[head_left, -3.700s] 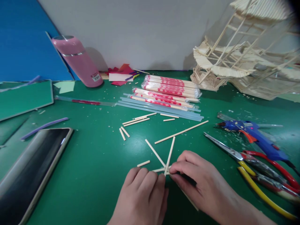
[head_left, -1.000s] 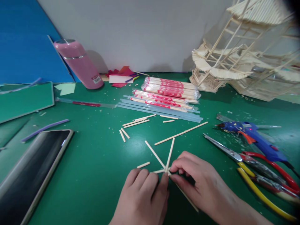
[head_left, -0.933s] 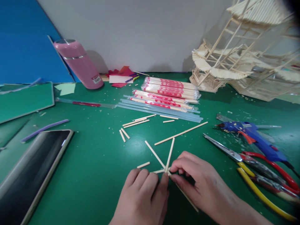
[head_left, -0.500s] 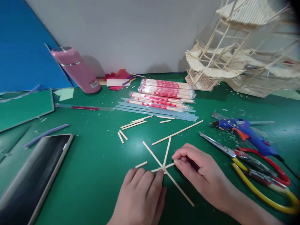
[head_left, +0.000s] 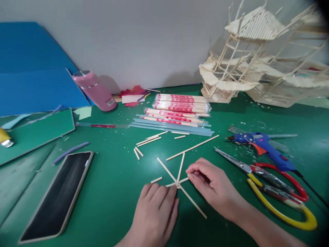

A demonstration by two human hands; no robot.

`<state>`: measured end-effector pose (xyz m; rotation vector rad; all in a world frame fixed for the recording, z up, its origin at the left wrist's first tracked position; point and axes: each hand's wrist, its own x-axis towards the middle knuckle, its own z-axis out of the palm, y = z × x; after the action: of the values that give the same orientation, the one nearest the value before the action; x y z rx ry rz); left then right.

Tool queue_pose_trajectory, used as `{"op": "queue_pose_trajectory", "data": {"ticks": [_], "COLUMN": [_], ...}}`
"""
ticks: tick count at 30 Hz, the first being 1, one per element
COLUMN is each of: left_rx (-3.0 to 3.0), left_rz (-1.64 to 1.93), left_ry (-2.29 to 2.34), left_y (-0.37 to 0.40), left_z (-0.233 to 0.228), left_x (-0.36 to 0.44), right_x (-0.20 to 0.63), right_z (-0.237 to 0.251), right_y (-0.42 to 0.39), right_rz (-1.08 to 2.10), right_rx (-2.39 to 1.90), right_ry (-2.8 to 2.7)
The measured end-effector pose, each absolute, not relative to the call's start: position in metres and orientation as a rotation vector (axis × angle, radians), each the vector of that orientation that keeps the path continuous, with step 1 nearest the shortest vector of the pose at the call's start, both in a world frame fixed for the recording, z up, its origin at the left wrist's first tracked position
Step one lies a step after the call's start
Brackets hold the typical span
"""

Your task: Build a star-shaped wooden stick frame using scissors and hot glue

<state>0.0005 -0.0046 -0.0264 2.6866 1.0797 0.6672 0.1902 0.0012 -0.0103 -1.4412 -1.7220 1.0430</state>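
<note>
The left hand [head_left: 156, 209] lies flat, fingers together, its fingertips [head_left: 172, 189] pressing the crossing of the thin pale wooden sticks [head_left: 180, 180] onto the green cutting mat [head_left: 110, 178], apparently to keep the joint from shifting. The right hand [head_left: 213, 185], just right of it, pinches the end of one short stick at that crossing. The sticks fan out near the middle of the mat. Further right, within reach, lie the yellow-and-red-handled scissors [head_left: 272, 181] and the blue hot-glue gun [head_left: 262, 147]. Far behind sit plastic-wrapped bundles of chopsticks [head_left: 180, 104]; left, a dark phone [head_left: 59, 195].
</note>
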Motion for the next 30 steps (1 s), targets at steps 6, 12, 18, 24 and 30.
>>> {"op": "queue_pose_trajectory", "data": {"ticks": [6, 12, 18, 24, 30], "left_rx": [2.701, 2.719, 2.697, 2.644, 2.657], "left_rz": [0.636, 0.602, 0.629, 0.601, 0.552], "left_ry": [1.093, 1.112, 1.134, 1.165, 1.142], "left_y": [-0.006, -0.007, -0.006, -0.007, -0.010], "left_z": [-0.025, -0.024, -0.022, -0.021, -0.023], "left_x": [0.002, 0.003, 0.005, 0.006, 0.004], "right_x": [0.188, 0.185, 0.182, 0.175, 0.174], "right_z": [-0.013, -0.015, -0.018, -0.019, -0.022], "right_y": [-0.002, -0.011, -0.014, -0.013, -0.012], "right_rz": [0.998, 0.898, 0.817, 0.797, 0.800], "right_rx": [-1.410, -1.475, -1.464, -1.442, -1.476], "right_ry": [-1.779, -2.014, -2.060, -2.087, -2.131]}}
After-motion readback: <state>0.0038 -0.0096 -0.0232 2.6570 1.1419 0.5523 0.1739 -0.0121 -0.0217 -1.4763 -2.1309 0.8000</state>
